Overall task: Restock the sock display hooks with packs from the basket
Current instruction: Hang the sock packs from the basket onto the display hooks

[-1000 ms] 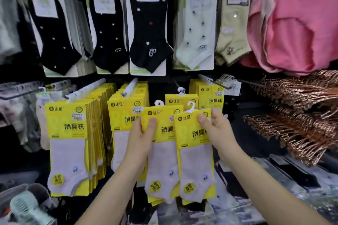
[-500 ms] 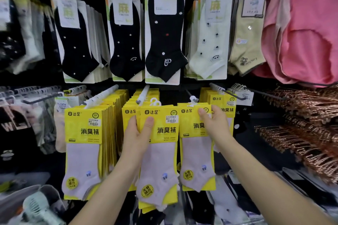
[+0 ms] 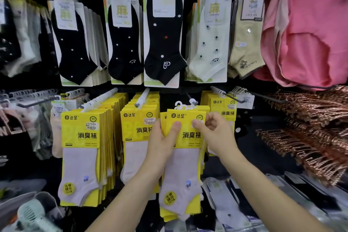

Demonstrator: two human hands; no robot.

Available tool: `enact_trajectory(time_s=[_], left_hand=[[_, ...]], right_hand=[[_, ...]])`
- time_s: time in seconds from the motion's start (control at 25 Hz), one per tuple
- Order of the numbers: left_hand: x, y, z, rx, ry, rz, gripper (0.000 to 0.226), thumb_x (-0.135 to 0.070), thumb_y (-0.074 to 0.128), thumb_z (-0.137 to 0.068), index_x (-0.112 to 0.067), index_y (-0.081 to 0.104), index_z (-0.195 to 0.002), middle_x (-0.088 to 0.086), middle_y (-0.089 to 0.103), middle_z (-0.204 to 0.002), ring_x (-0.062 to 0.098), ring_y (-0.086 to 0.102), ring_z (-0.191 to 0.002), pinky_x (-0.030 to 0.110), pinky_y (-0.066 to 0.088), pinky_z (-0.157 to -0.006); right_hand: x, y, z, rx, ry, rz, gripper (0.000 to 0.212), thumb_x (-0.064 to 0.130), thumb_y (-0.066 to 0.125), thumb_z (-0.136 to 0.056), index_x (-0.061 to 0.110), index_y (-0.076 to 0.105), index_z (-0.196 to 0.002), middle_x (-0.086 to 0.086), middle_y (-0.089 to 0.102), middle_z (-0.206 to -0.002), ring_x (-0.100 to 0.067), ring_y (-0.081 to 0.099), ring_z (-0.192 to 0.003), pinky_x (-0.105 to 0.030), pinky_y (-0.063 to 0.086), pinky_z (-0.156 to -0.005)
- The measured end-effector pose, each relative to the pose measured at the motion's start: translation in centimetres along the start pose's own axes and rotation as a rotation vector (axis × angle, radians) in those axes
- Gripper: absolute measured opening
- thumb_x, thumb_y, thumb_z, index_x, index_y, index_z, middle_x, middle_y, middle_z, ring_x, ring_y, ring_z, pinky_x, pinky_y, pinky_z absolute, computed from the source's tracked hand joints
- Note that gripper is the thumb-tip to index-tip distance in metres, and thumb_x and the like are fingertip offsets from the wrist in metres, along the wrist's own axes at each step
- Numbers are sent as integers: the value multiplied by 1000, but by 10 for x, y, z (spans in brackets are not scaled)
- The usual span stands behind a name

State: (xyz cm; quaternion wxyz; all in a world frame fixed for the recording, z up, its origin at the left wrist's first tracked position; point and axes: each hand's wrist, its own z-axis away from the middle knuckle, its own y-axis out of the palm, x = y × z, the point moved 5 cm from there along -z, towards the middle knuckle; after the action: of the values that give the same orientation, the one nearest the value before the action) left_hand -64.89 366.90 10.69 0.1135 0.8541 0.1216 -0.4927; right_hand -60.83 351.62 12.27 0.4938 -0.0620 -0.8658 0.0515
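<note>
A small bundle of yellow sock packs [image 3: 188, 137], each showing a pale lilac ankle sock, was held upright in front of the lower row of the display, between two hanging stacks of the same product. The left hand [image 3: 160, 145] gripped the bundle from its left edge, thumb pressed flat on the front card and fingers curled out of sight behind. The right hand [image 3: 216, 133] pinched the upper right corner of the front pack between thumb and bent fingers. The white hanger loops [image 3: 178, 104] on top of the bundle sat right at the tip of a dark display hook [image 3: 190, 98]; whether they were threaded onto it could not be told.

To the left hung two full stacks [image 3: 81, 137] of matching packs on white pegs, and a shorter stack [image 3: 224, 108] hung just behind the right hand. Above them hung a row of black socks [image 3: 162, 34] and pale ones on cards. Pink garments [image 3: 310, 34] filled the upper right, with copper-coloured hangers [image 3: 310, 133] bunched below them. A small pale green fan [image 3: 35, 216] lay at the lower left corner.
</note>
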Motion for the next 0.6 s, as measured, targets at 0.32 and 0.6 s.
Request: enact_trajectory(time_s=[0.32,0.6], left_hand=[[8,-17,-4,-93,33,-51,15,-33,40,-98,-27,54,-98,-12,60,-89,-9,56,-78,14,46,-69],[11,-53,1,-168,46,-103,15,-34,42,-96,-28,55,-91,-9,63,-89,5,61,-82,23,50,-70]], right_hand=[[-7,-21,-15,-18,137,-63,36,31,61,-89,8,52,-115,-20,70,-97,-31,67,-80,-38,58,-69],[-5,-23,-19,-40,96,13,32,31,61,-88,1,59,-99,-30,65,-94,-51,59,-91,-64,49,-77]])
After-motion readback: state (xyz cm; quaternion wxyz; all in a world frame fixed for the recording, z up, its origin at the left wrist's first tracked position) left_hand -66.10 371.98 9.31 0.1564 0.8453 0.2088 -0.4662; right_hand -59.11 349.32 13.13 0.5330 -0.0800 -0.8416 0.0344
